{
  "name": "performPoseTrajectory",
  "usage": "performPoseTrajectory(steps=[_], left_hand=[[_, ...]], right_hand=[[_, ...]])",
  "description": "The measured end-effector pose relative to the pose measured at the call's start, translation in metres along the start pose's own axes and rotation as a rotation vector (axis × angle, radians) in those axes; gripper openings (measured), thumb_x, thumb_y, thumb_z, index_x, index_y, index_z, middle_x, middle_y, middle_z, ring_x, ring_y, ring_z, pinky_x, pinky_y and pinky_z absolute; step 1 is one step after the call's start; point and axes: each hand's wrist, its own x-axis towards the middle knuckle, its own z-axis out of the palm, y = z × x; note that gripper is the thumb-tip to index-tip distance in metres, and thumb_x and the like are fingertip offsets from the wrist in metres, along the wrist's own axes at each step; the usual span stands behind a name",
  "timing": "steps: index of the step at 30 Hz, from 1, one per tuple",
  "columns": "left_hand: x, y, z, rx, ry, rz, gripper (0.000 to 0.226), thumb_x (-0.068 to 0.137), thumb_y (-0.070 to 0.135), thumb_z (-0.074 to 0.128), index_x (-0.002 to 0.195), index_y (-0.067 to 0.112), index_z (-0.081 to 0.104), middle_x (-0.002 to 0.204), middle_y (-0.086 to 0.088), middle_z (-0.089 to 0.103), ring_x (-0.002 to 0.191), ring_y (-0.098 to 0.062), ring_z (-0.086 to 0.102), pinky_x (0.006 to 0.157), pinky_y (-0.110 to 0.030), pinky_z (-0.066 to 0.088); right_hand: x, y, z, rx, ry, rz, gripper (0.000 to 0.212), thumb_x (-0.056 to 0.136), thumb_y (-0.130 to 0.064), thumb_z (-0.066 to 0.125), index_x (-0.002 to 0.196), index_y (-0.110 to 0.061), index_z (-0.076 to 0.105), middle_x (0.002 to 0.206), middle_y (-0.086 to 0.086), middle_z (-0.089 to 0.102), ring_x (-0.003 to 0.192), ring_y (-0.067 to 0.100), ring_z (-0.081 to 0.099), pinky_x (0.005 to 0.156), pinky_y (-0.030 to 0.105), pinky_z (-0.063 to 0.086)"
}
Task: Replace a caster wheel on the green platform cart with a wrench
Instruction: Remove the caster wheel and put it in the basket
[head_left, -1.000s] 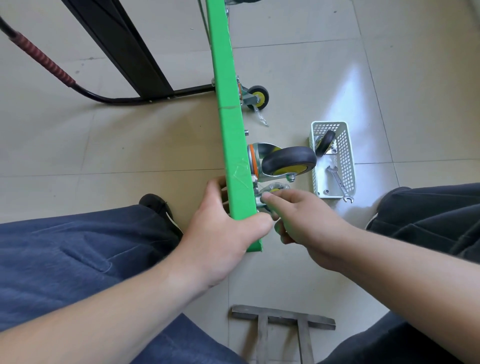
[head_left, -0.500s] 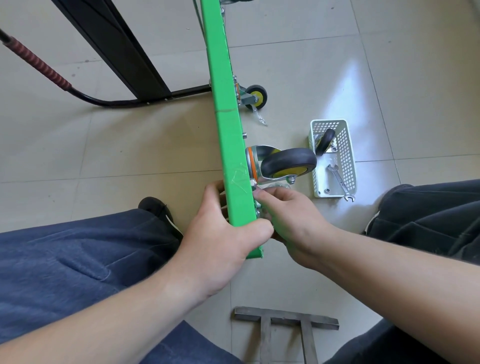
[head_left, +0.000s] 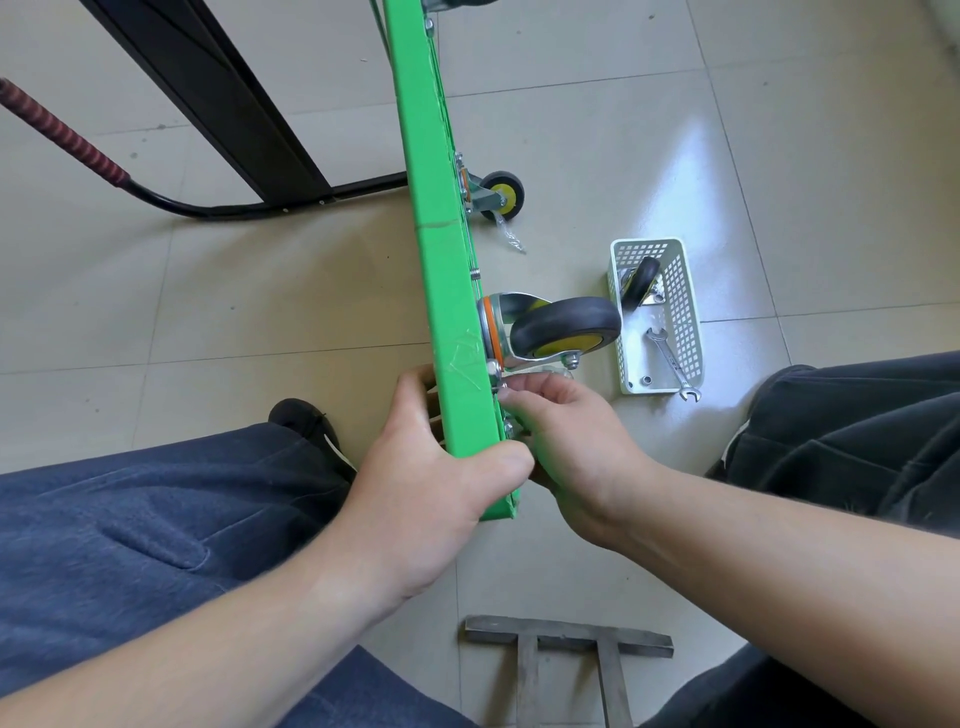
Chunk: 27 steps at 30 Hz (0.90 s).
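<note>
Two hands are at the near corner of the green platform cart (head_left: 439, 270), which stands on its edge on the tiled floor with its underside turned to the right. The left hand (head_left: 431, 499) grips the deck's rim, thumb wrapped over the near edge, steadying it. The right hand (head_left: 561, 441) has its fingertips (head_left: 514, 396) pinched on a small nut or bolt (head_left: 494, 370) at the mounting plate of the caster wheel (head_left: 563, 327), which sits flush against the deck just above. This looks like the fastener stage, turning hardware by hand; whether it is being loosened or threaded on cannot be told. The next move probably calls for the wrench (head_left: 672, 364), which lies untouched in the white plastic basket (head_left: 685, 291) on the floor just right of the wheel, its jaw poking out over the near end. A second caster (head_left: 641, 286) and a loose nut (head_left: 645, 380) lie in the same basket. Reaching it means letting go of the fastener while the left hand keeps the cart from tipping. The wheel itself crowds the fingers' working room. A farther caster (head_left: 501, 196) is still mounted up the deck, the folded handle (head_left: 67, 137) rests on the floor at left, and a steel T-shaped bracket (head_left: 569, 636) lies near the knees.
</note>
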Motion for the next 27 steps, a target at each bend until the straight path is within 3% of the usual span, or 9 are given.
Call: performPoseTrajectory(steps=[3, 7, 10, 13, 16, 18, 21, 25, 27], left_hand=[[-0.0005, 0.0009, 0.0003, 0.0, -0.007, 0.001, 0.059, 0.063, 0.025, 0.071, 0.119, 0.03, 0.054, 0.093, 0.009, 0.075, 0.076, -0.005, 0.07, 0.062, -0.017, 0.053], [0.0001, 0.0007, 0.0, 0.007, -0.002, 0.0, 0.058, 0.063, 0.026, 0.071, 0.118, 0.032, 0.054, 0.095, 0.007, 0.076, 0.081, -0.009, 0.072, 0.064, -0.021, 0.055], [-0.0001, 0.0008, 0.0003, 0.004, 0.005, -0.001, 0.059, 0.062, 0.027, 0.072, 0.117, 0.032, 0.054, 0.094, 0.007, 0.075, 0.079, -0.008, 0.072, 0.062, -0.021, 0.055], [-0.0008, 0.0012, 0.0007, 0.003, 0.005, -0.003, 0.057, 0.062, 0.027, 0.072, 0.116, 0.031, 0.055, 0.092, 0.008, 0.075, 0.075, -0.006, 0.07, 0.061, -0.019, 0.053], [-0.0007, 0.001, 0.0004, 0.011, 0.009, -0.003, 0.056, 0.062, 0.027, 0.072, 0.115, 0.031, 0.055, 0.092, 0.009, 0.075, 0.075, -0.006, 0.07, 0.061, -0.019, 0.053], [-0.001, 0.0015, 0.0001, 0.015, 0.01, 0.001, 0.056, 0.062, 0.028, 0.072, 0.115, 0.031, 0.055, 0.09, 0.011, 0.074, 0.072, -0.004, 0.069, 0.06, -0.018, 0.052], [-0.0016, 0.0031, 0.0002, 0.006, -0.003, 0.004, 0.057, 0.063, 0.027, 0.072, 0.117, 0.03, 0.054, 0.091, 0.013, 0.075, 0.072, -0.001, 0.069, 0.059, -0.015, 0.051], [-0.0012, 0.0029, 0.0009, -0.007, -0.002, -0.002, 0.057, 0.063, 0.025, 0.071, 0.118, 0.029, 0.055, 0.091, 0.008, 0.075, 0.072, -0.003, 0.069, 0.059, -0.016, 0.051], [-0.001, 0.0027, 0.0009, -0.008, 0.001, -0.002, 0.057, 0.063, 0.025, 0.071, 0.117, 0.029, 0.054, 0.092, 0.006, 0.075, 0.072, -0.005, 0.068, 0.059, -0.017, 0.052]], right_hand=[[-0.0026, -0.002, 0.0007, 0.018, -0.019, 0.046, 0.04, 0.072, -0.043, 0.07, 0.103, -0.018, 0.073, 0.097, 0.016, 0.067, 0.085, 0.031, 0.062, 0.085, 0.053, 0.059], [-0.0058, -0.0035, 0.0023, -0.036, -0.015, 0.018, 0.036, 0.071, -0.055, 0.073, 0.083, -0.021, 0.074, 0.108, 0.033, 0.065, 0.082, 0.029, 0.061, 0.086, 0.064, 0.056], [-0.0059, -0.0049, 0.0023, -0.046, 0.014, -0.02, 0.037, 0.071, -0.054, 0.073, 0.081, -0.019, 0.069, 0.092, 0.028, 0.064, 0.078, 0.027, 0.056, 0.073, 0.051, 0.055], [-0.005, -0.002, 0.0037, -0.036, 0.015, -0.053, 0.033, 0.076, -0.048, 0.069, 0.094, -0.02, 0.069, 0.11, 0.029, 0.064, 0.078, 0.024, 0.054, 0.071, 0.043, 0.044], [-0.0062, 0.0012, 0.0048, -0.033, 0.003, -0.059, 0.025, 0.083, -0.043, 0.066, 0.099, -0.024, 0.068, 0.112, 0.027, 0.065, 0.08, 0.024, 0.056, 0.071, 0.043, 0.043], [-0.006, 0.0007, 0.0023, -0.028, -0.011, -0.037, 0.013, 0.091, -0.032, 0.064, 0.099, -0.023, 0.068, 0.1, 0.023, 0.069, 0.079, 0.024, 0.058, 0.07, 0.042, 0.049], [-0.0052, -0.0042, -0.0019, -0.01, -0.018, 0.02, 0.007, 0.092, -0.026, 0.062, 0.091, -0.02, 0.065, 0.081, 0.005, 0.054, 0.068, 0.021, 0.05, 0.068, 0.039, 0.048], [-0.0045, -0.008, 0.0029, -0.047, -0.005, 0.039, 0.038, 0.074, -0.051, 0.071, 0.087, -0.016, 0.066, 0.084, 0.009, 0.055, 0.074, 0.024, 0.056, 0.071, 0.046, 0.056], [-0.0037, -0.0073, 0.0039, -0.057, 0.003, 0.013, 0.051, 0.071, -0.055, 0.071, 0.092, -0.009, 0.066, 0.085, 0.013, 0.057, 0.075, 0.025, 0.056, 0.07, 0.045, 0.056]])
